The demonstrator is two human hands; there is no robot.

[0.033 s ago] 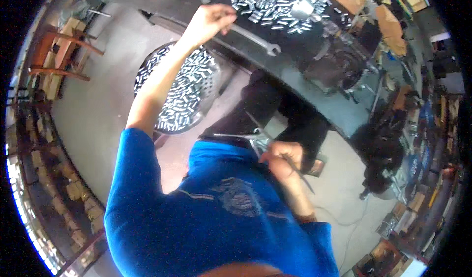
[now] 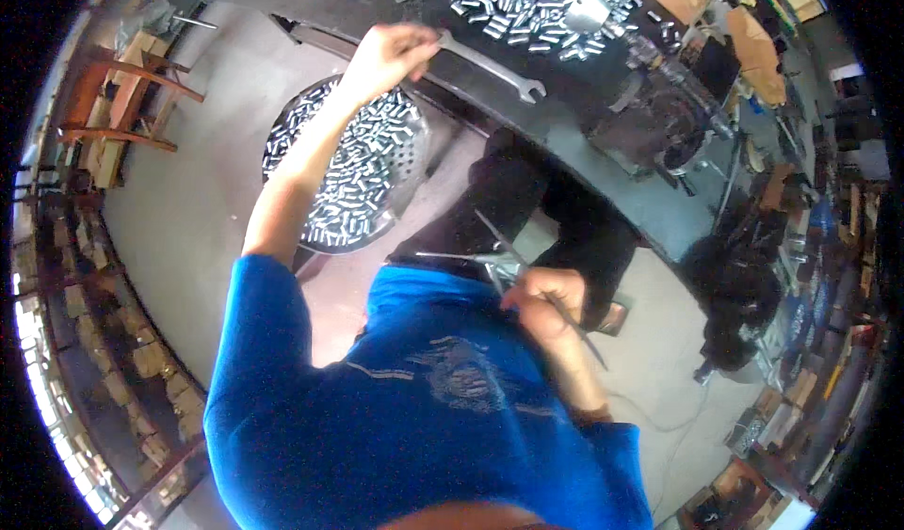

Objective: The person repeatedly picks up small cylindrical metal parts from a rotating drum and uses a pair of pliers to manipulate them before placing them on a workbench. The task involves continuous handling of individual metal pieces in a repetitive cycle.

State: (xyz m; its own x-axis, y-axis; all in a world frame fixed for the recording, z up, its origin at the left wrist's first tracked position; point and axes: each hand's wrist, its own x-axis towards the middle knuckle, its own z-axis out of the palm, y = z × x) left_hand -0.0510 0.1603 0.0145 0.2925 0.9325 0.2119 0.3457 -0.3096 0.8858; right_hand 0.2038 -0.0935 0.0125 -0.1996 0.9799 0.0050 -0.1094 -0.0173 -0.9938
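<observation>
My left hand (image 2: 395, 56) reaches over the near edge of the dark workbench, fingers curled into a pinch. Whether something small sits between the fingertips I cannot make out. Just beside them, an open-end wrench (image 2: 492, 66) lies slantwise on the bench. Low at my waist, my right hand (image 2: 551, 299) is closed around a long, thin, pointed metal tool (image 2: 586, 344), whose exact kind is unclear. The tool sticks out on both sides of the fist. Against my lap, next to that fist, is another slender silver piece (image 2: 447, 257), partly hidden.
A round pan (image 2: 405, 158) full of short metal cylinders stands below my left forearm. More cylinders (image 2: 537, 8) are heaped on the workbench (image 2: 377, 17), beside a greasy clamp-like fixture (image 2: 650, 120). A wooden chair (image 2: 118, 102) is at left; crowded shelves line both sides.
My left hand has drawn back slightly, toward me and away from the wrench. The right hand keeps its grip on the pointed tool. The view has shifted a little.
</observation>
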